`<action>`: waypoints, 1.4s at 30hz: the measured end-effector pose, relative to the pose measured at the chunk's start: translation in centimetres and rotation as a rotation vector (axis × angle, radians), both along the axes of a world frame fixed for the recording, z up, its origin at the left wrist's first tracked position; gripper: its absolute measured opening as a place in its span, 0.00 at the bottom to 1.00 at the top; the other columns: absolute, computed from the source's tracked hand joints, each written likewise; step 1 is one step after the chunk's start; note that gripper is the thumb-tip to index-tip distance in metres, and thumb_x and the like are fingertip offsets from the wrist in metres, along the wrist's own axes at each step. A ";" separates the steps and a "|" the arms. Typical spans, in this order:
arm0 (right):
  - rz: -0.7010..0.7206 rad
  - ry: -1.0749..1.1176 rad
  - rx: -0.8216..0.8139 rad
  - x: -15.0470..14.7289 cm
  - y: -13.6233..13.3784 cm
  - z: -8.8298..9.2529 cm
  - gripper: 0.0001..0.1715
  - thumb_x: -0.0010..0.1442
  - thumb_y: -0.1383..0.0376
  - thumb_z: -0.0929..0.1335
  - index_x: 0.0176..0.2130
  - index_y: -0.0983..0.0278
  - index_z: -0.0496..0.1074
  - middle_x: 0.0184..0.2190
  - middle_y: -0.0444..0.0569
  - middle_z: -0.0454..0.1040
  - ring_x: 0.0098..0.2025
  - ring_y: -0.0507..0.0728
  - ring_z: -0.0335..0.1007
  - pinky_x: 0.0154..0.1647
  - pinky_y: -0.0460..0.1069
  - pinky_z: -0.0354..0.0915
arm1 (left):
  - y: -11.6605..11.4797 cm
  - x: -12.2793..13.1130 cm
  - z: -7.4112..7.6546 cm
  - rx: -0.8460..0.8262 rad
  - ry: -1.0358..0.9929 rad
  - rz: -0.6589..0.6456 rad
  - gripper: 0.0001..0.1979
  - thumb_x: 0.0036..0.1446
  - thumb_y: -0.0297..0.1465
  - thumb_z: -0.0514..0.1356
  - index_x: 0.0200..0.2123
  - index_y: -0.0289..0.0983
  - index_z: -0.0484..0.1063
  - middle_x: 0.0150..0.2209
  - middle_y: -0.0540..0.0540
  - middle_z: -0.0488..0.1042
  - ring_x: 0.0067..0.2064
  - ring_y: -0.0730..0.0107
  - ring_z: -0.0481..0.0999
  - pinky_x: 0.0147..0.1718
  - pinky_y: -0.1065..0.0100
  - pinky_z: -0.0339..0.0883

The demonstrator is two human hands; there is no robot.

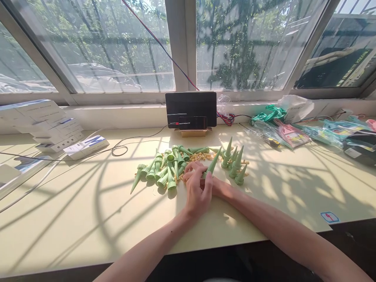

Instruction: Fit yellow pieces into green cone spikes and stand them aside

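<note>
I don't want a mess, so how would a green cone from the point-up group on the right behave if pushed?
The green cone would probably tip if pushed near its point, since it tapers tall above its base. Once down, it may roll in an arc, being round and tapered. Its smooth look suggests stiff plastic.

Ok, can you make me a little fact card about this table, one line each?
Left hand: holding a green cone, tip up
Right hand: mostly hidden behind the left
Left of hands: heap of green cones
Right of hands: standing cones
Beyond hands: small tan pieces
Back: dark screen
Far left: stacked white boxes
</note>
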State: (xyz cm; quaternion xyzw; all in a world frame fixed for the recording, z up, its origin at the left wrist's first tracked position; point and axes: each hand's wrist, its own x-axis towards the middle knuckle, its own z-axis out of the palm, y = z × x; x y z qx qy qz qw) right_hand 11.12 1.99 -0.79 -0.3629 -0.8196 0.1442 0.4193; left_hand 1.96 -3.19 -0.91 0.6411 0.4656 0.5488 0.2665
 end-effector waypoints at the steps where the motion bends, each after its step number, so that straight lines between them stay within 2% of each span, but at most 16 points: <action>1: 0.045 -0.006 -0.020 0.0 0.0 0.0 0.06 0.67 0.65 0.70 0.38 0.56 0.79 0.44 0.50 0.75 0.47 0.57 0.71 0.43 0.51 0.73 | 0.0 0.0 0.0 -0.004 0.005 -0.002 0.11 0.65 0.38 0.55 0.40 0.39 0.75 0.28 0.49 0.72 0.27 0.68 0.72 0.26 0.69 0.67; 6: 0.150 -0.013 -0.072 0.0 0.2 -0.2 0.06 0.67 0.63 0.70 0.36 0.54 0.77 0.41 0.50 0.75 0.46 0.58 0.72 0.46 0.53 0.74 | 0.0 -0.2 -0.3 0.013 0.048 0.017 0.13 0.67 0.38 0.53 0.42 0.39 0.74 0.32 0.46 0.74 0.33 0.65 0.75 0.31 0.67 0.70; 9: 0.188 -0.029 -0.076 0.0 0.3 -0.3 0.08 0.68 0.65 0.68 0.36 0.54 0.76 0.38 0.50 0.75 0.45 0.60 0.72 0.50 0.56 0.73 | 0.0 -0.4 -0.3 0.026 0.060 0.020 0.12 0.67 0.37 0.52 0.42 0.39 0.74 0.33 0.47 0.74 0.31 0.67 0.73 0.29 0.67 0.68; 12: 0.164 0.007 -0.090 0.2 0.4 -0.3 0.08 0.68 0.65 0.68 0.36 0.53 0.75 0.37 0.50 0.74 0.45 0.62 0.71 0.51 0.58 0.72 | 0.0 -0.5 -0.1 0.042 0.059 0.021 0.11 0.68 0.36 0.52 0.42 0.40 0.73 0.32 0.47 0.74 0.28 0.69 0.71 0.26 0.68 0.65; 16: 0.171 0.094 -0.110 0.7 0.6 -0.5 0.08 0.68 0.65 0.65 0.38 0.56 0.75 0.36 0.49 0.74 0.41 0.61 0.70 0.44 0.57 0.73 | -0.1 -0.6 0.3 0.051 0.006 -0.002 0.11 0.68 0.37 0.52 0.43 0.39 0.72 0.32 0.47 0.75 0.25 0.71 0.70 0.23 0.70 0.64; 20: 0.146 0.173 -0.114 1.0 0.8 -1.1 0.12 0.69 0.67 0.63 0.36 0.58 0.73 0.35 0.50 0.74 0.38 0.60 0.71 0.40 0.55 0.71 | 0.2 -0.9 0.4 0.002 -0.051 0.008 0.13 0.69 0.38 0.52 0.46 0.39 0.72 0.19 0.56 0.63 0.19 0.72 0.62 0.22 0.70 0.63; 23: 0.051 0.195 -0.127 1.1 1.1 -1.9 0.11 0.67 0.70 0.62 0.35 0.58 0.70 0.34 0.50 0.74 0.37 0.59 0.70 0.38 0.53 0.70 | 0.4 -1.1 0.4 -0.045 -0.068 0.030 0.13 0.70 0.39 0.52 0.46 0.40 0.72 0.16 0.59 0.58 0.17 0.73 0.59 0.22 0.70 0.63; 28: -0.012 0.254 -0.132 1.2 1.1 -2.3 0.08 0.67 0.68 0.62 0.39 0.59 0.70 0.34 0.48 0.74 0.35 0.58 0.69 0.36 0.52 0.69 | 0.7 -1.2 0.5 -0.107 -0.120 0.053 0.13 0.70 0.41 0.52 0.44 0.40 0.71 0.16 0.58 0.59 0.18 0.71 0.62 0.22 0.70 0.60; 34: 0.010 0.250 -0.101 1.6 1.4 -2.3 0.15 0.71 0.65 0.62 0.39 0.59 0.77 0.36 0.51 0.75 0.39 0.60 0.72 0.40 0.55 0.72 | 1.0 -0.9 0.9 -0.204 -0.189 0.072 0.13 0.71 0.43 0.52 0.45 0.41 0.69 0.17 0.56 0.61 0.19 0.71 0.63 0.21 0.69 0.58; 38: -0.006 0.298 -0.168 1.8 1.7 -2.5 0.14 0.71 0.62 0.65 0.44 0.58 0.80 0.39 0.52 0.75 0.38 0.59 0.74 0.40 0.55 0.75 | 1.6 -0.9 0.4 -0.309 -0.240 0.071 0.14 0.71 0.43 0.51 0.46 0.41 0.68 0.17 0.57 0.62 0.18 0.70 0.63 0.19 0.69 0.56; 42: -0.023 0.398 -0.222 1.8 1.8 -2.5 0.11 0.70 0.59 0.67 0.44 0.59 0.80 0.41 0.51 0.75 0.35 0.58 0.77 0.40 0.56 0.77 | 2.3 -1.1 -0.2 -0.355 -0.305 0.072 0.13 0.71 0.43 0.51 0.46 0.41 0.67 0.18 0.56 0.64 0.19 0.69 0.65 0.19 0.69 0.57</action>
